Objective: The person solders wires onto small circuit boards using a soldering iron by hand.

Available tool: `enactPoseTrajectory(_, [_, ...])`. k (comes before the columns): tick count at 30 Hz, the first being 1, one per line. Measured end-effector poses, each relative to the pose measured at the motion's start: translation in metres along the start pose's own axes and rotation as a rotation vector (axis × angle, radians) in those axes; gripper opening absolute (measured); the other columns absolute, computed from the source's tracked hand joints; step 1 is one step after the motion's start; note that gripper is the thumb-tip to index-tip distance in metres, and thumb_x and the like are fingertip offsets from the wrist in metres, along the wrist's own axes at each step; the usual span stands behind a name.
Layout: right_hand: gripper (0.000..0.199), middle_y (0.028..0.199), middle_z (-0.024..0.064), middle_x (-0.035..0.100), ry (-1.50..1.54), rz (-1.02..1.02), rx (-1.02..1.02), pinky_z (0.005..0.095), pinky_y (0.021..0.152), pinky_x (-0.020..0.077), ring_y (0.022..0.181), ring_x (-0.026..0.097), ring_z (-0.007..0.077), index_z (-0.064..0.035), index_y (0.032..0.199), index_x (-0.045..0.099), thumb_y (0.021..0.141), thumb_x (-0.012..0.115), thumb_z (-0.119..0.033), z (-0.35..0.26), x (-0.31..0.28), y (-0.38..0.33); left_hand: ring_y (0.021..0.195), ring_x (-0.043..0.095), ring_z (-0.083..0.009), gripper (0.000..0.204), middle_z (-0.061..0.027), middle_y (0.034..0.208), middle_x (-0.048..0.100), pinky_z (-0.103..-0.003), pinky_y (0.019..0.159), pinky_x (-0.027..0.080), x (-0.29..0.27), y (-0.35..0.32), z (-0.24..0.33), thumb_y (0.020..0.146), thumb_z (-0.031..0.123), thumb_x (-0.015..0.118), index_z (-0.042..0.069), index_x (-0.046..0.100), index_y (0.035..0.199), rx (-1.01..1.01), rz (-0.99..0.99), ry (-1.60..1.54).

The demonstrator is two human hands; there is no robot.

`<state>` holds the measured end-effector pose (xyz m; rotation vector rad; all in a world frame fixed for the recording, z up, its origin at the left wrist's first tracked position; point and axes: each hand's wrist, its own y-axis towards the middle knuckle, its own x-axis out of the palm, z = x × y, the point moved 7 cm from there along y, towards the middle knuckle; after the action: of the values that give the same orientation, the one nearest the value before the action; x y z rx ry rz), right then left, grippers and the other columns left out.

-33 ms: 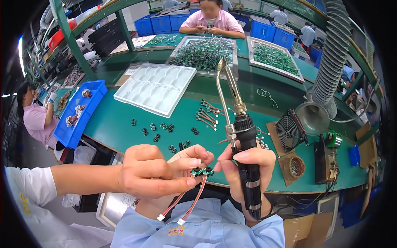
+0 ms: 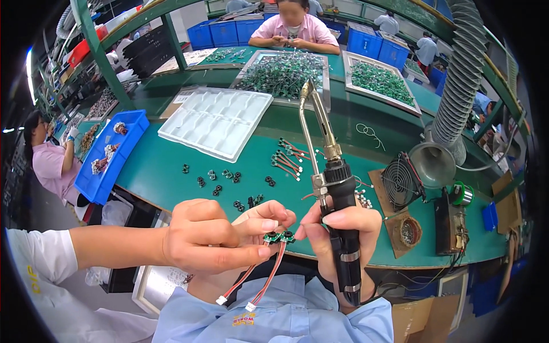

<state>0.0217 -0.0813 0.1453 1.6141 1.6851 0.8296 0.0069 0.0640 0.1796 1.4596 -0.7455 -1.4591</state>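
My right hand (image 2: 359, 220) is wrapped round the black handle of a soldering iron (image 2: 341, 194), which stands upright, tip up, with a thin metal tube alongside. My left hand (image 2: 267, 211) is closed at two small green circuit boards (image 2: 287, 236) with black round parts. Red, black and white wires (image 2: 273, 274) hang from them to white plugs. Another person's hand (image 2: 203, 234), in a white sleeve from the left, pinches at the left board and hides much of my left hand. Beyond lie loose small boards (image 2: 227, 174) and several wired boards (image 2: 286, 160).
A white compartment tray (image 2: 214, 123) lies ahead; a blue bin (image 2: 111, 154) with wired parts is left. At right are a fan (image 2: 398, 176), an extraction hood (image 2: 433, 163), a solder spool (image 2: 462, 193) and a round dish (image 2: 407, 231). A person (image 2: 294, 28) sits opposite, behind heaped boards (image 2: 280, 74).
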Motion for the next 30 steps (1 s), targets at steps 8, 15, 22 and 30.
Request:
enactPoseTrajectory(8, [0.034, 0.083, 0.0143, 0.053, 0.113, -0.105, 0.023, 0.0256, 0.048, 0.045, 0.06, 0.056, 0.0177, -0.0123, 0.096, 0.039, 0.077, 0.064, -0.001, 0.0, 0.019, -0.002, 0.057, 0.034, -0.0065, 0.02, 0.0096, 0.062, 0.047, -0.018, 0.049, 0.03, -0.018, -0.015, 0.0, 0.067, 0.005, 0.071, 0.019, 0.068, 0.081, 0.075, -0.22, 0.054])
enactPoseTrajectory(15, [0.032, 0.077, 0.0118, 0.059, 0.064, -0.086, 0.008, 0.0303, 0.062, 0.0462, 0.066, 0.056, 0.0196, -0.0124, 0.097, 0.038, 0.079, 0.063, -0.004, -0.007, 0.028, 0.007, 0.057, 0.034, -0.0069, 0.02, 0.0093, 0.061, 0.047, -0.019, 0.048, 0.03, -0.028, -0.016, 0.004, 0.068, 0.004, 0.071, 0.019, 0.068, 0.081, 0.083, -0.197, 0.063])
enactPoseTrajectory(22, [0.029, 0.065, 0.0071, 0.063, 0.08, -0.209, -0.045, 0.0332, 0.079, 0.0419, 0.079, 0.054, 0.0215, -0.0127, 0.099, 0.037, 0.083, 0.061, -0.011, -0.01, 0.048, 0.009, 0.056, 0.034, -0.0071, 0.02, 0.0096, 0.06, 0.046, -0.019, 0.047, 0.029, -0.044, -0.019, 0.005, 0.068, 0.004, 0.07, 0.019, 0.068, 0.08, 0.076, -0.247, 0.031])
enactPoseTrajectory(30, [0.031, 0.066, 0.0076, 0.064, 0.097, -0.029, 0.071, 0.0335, 0.08, 0.0407, 0.088, 0.052, 0.0218, -0.015, 0.099, 0.037, 0.084, 0.061, -0.027, -0.003, 0.027, 0.008, 0.057, 0.042, -0.009, 0.017, -0.0023, 0.074, 0.052, -0.017, 0.047, 0.035, -0.023, -0.048, -0.024, 0.076, 0.003, 0.058, 0.007, 0.059, 0.093, -0.543, 0.282, -0.69])
